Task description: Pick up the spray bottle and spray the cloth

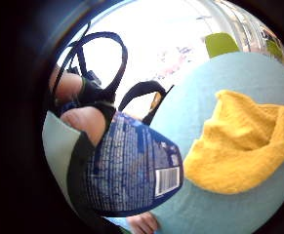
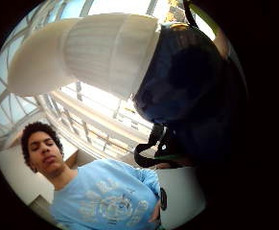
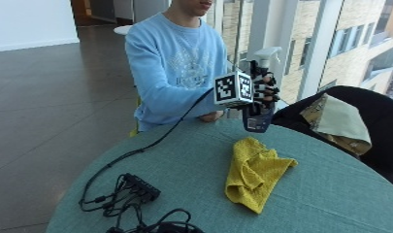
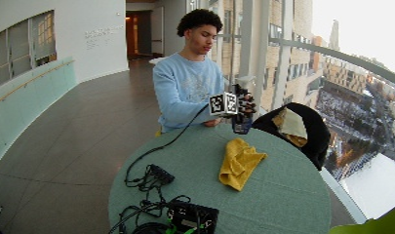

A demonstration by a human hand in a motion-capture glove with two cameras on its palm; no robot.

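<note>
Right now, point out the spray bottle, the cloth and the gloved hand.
spray bottle (image 3: 258,121): outside view, on its dark lower body.
cloth (image 3: 254,172): outside view, middle of the yellow folds.
gloved hand (image 3: 264,90): outside view, fingers curled round the bottle.

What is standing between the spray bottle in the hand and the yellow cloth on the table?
Nothing visible. The right hand holds the spray bottle above the table, and only bare tabletop lies between it and the yellow cloth.

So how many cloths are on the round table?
1: a crumpled yellow cloth lying on the green table, in front of the lifted spray bottle. Nothing seems to hide another.
</note>
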